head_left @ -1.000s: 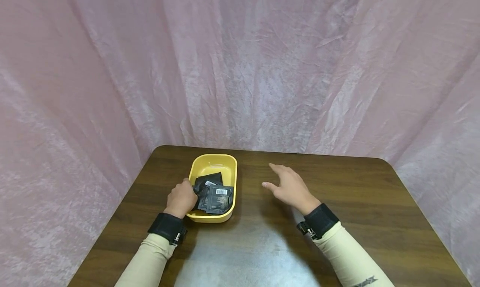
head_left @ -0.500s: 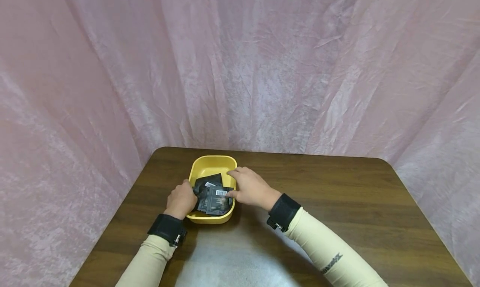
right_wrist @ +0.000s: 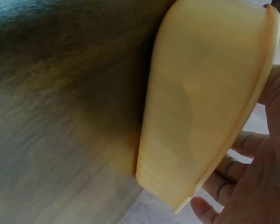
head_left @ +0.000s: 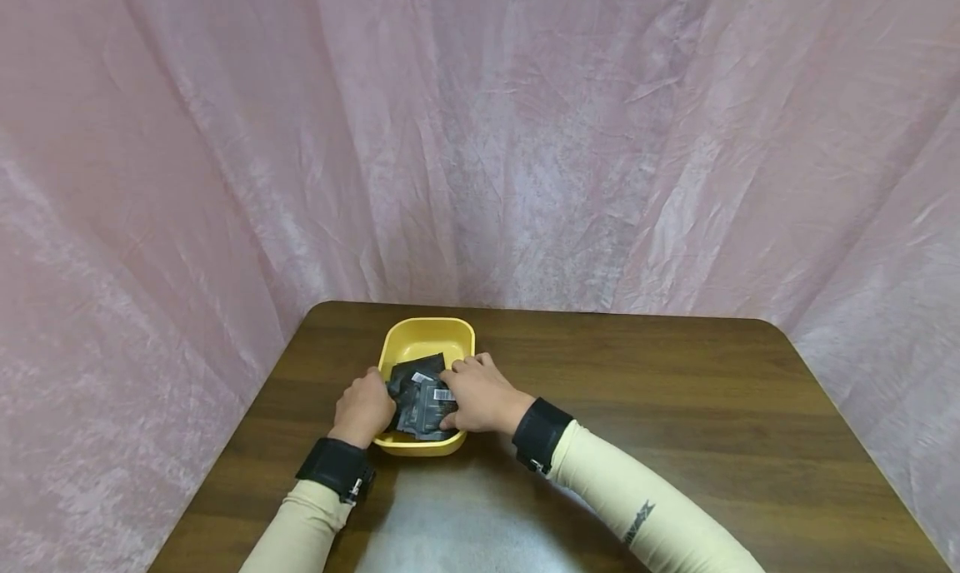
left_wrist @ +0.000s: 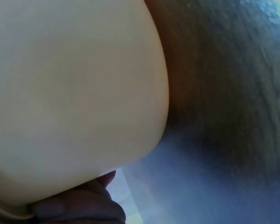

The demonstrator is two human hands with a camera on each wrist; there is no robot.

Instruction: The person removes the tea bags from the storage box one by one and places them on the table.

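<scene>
A yellow plastic bin (head_left: 424,450) stands on the table toward the left, with several flat black packets (head_left: 408,398) lying in its nearer half. One packet on top shows a white barcode label. My left hand (head_left: 363,408) grips the bin's left rim; in the left wrist view, its fingers (left_wrist: 86,205) show below the bin's pale side wall. Across the right rim reaches my right hand (head_left: 483,394), its thumb and index finger spread over the top packet. In the right wrist view, the fingers pass over the rim, and their tips are partly hidden by the bin wall.
The dark wood-grain table (head_left: 637,381) extends to the right of the bin, with a bright glare patch in front. A pink velvet curtain (head_left: 525,140) hangs behind the table's far edge. Black bands are strapped around both wrists.
My right hand has moved left from over the table, across the bin's right rim and onto the packets. The left hand has kept its grip on the left rim.
</scene>
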